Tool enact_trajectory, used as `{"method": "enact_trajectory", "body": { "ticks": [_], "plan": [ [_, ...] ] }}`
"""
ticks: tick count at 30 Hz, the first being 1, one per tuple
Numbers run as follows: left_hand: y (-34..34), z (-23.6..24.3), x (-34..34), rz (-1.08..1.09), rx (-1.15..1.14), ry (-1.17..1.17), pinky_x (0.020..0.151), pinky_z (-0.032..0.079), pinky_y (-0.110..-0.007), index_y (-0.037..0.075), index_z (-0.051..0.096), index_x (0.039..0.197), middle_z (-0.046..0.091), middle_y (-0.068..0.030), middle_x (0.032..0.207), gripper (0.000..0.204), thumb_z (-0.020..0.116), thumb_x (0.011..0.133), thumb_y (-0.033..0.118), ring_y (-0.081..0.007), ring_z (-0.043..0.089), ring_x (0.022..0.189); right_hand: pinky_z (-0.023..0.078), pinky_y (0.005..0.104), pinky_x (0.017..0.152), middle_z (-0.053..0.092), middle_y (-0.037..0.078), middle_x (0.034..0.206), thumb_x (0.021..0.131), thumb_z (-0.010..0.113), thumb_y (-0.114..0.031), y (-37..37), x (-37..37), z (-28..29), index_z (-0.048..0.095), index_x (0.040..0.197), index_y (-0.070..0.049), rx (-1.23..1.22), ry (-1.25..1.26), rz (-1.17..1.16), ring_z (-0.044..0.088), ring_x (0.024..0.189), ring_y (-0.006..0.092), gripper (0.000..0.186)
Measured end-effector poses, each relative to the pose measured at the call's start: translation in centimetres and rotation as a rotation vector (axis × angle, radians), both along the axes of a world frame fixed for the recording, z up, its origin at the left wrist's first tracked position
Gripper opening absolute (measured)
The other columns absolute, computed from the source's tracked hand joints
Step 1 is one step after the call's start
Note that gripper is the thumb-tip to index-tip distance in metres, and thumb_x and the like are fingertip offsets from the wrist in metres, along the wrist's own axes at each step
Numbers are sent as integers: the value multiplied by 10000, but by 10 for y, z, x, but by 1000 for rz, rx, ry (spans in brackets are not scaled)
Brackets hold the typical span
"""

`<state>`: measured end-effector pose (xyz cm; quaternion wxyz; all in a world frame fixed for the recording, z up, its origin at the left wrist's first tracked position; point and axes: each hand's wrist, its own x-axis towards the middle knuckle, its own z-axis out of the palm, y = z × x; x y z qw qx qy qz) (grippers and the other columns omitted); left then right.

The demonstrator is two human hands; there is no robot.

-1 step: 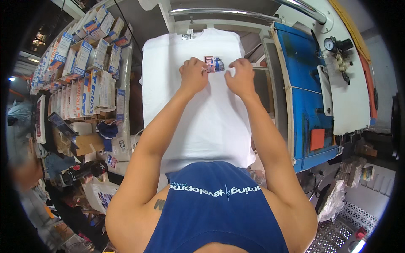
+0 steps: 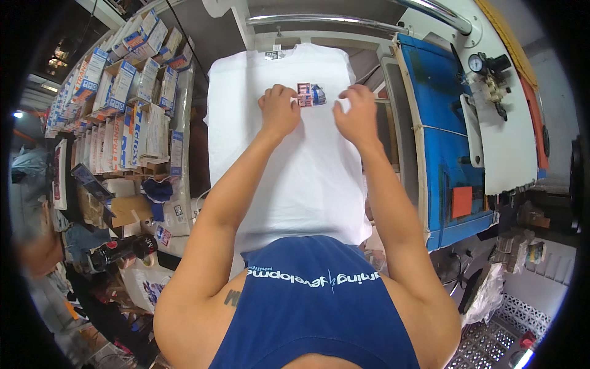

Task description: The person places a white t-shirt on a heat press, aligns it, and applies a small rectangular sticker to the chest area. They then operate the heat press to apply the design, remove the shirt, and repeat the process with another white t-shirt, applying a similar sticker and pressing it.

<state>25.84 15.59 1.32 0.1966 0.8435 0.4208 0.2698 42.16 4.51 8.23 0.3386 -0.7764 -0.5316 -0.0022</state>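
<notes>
A white T-shirt [image 2: 276, 184] lies spread out in front of me, collar at the far end, with a small red, white and blue printed graphic [image 2: 311, 93] on its upper chest. My left hand [image 2: 279, 114] is at the left edge of that graphic, fingers bent and a little apart on the fabric, thumb close to the print. My right hand [image 2: 356, 117] is just right of the print, open, with thumb and bent fingers apart and nothing visible between them. Whether the graphic is a loose piece or fixed to the cloth I cannot tell.
Stacked cardboard boxes [image 2: 110, 92] fill the left side, with dark blue cloth [image 2: 157, 197] below them. Metal bars [image 2: 326, 19] cross behind the shirt. At the right stand a blue padded panel [image 2: 439, 154] and a white machine plate with a pressure gauge [image 2: 476, 63]. A blurred skin-toned shape is at far left.
My right hand has shifted a little to the right, away from the printed graphic. My left hand has moved very slightly left; the shirt looks the same.
</notes>
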Motion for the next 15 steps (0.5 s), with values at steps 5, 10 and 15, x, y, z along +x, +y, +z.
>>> {"method": "enact_trajectory", "body": {
  "ticks": [5,10,15],
  "plan": [
    [-14,-15,-11,15,67,2,1010,356,-485,110,717,1113,624,-70,1120,258,644,867,87,-285,533,1132,509,389,886,700,120,1046,844,713,-70,-144,48,77,693,931,-57,432,-294,-251,651,986,286,90],
    [-28,-26,-17,-34,279,-57,1017,357,-482,107,720,1161,617,-60,1127,288,649,883,88,-279,528,1119,504,431,887,693,145,1030,983,623,-212,-291,131,113,677,1003,22,302,-407,-767,644,987,348,241],
    [-27,-24,-15,-22,314,-37,1015,357,-480,113,735,1131,613,-58,1115,260,649,887,93,-275,529,1111,428,518,971,658,231,1092,1048,470,-439,-331,188,103,664,1045,52,-72,-501,-597,558,1101,432,527]
  ]
}}
